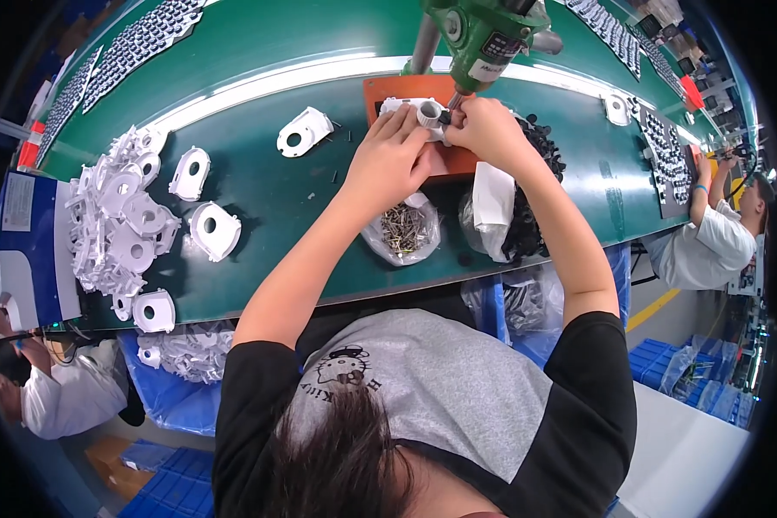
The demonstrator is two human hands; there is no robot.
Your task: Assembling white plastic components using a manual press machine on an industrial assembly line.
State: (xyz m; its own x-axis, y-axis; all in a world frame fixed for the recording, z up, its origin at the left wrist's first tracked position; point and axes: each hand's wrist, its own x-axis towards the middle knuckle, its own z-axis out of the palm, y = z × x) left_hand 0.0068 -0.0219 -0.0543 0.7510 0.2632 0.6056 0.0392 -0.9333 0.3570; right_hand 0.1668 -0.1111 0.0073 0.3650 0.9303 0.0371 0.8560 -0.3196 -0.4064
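Observation:
A white plastic housing (428, 112) with a round collar lies on the orange base plate (380, 89) of a green press-like machine (482, 47). My left hand (392, 155) holds the housing from the left, fingers laid over its flat end and thumb at its near side. At the collar's right side, my right hand (489, 136) pinches a small black part (445, 117), mostly hidden by the fingers. The machine's narrow tip (460, 97) hangs just above these fingertips. Near my left wrist sits a bag of small metal pins or screws (403, 233).
White housings (121, 216) are heaped at the left, with several loose ones beside them. Under my right forearm lie black parts (527, 226) and a bag with a white paper (492, 203). Blue-lined bins (181, 397) stand below the table edge. Another person (721, 237) works far right.

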